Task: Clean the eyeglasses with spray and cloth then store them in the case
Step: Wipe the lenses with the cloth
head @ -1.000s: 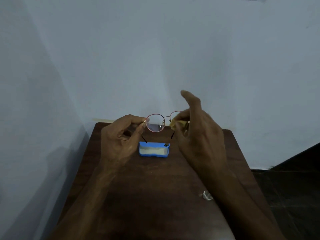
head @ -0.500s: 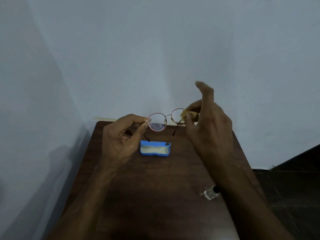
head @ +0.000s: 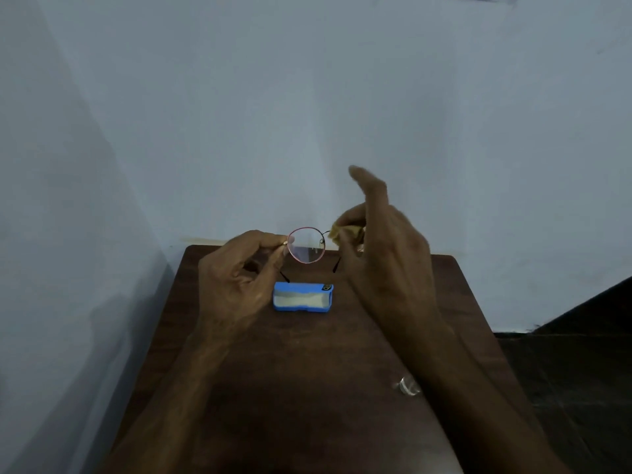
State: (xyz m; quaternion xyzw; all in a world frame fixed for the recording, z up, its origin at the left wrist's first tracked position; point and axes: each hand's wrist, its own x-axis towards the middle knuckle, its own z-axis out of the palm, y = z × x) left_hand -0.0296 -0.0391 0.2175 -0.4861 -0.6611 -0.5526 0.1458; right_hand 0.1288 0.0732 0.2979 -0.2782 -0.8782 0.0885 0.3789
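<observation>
Round red-rimmed eyeglasses [head: 305, 245] hang in the air above the far part of the table. My left hand [head: 239, 271] pinches the left end of the frame. My right hand [head: 379, 248] pinches a small yellow cloth [head: 345, 231] over the right lens, with the index finger raised; that lens is hidden. Below the glasses an open blue case [head: 302, 298] with a pale lining lies on the table. A small clear spray bottle [head: 407, 385] lies near my right forearm, partly hidden by it.
The dark brown wooden table [head: 307, 371] stands in a corner, with pale blue walls behind it and to the left. A dark floor shows to the right past the table's edge.
My right hand with the cloth has slid left along the right lens, covering it again. My right forearm now hides more of the spray bottle. The left hand keeps its hold.
</observation>
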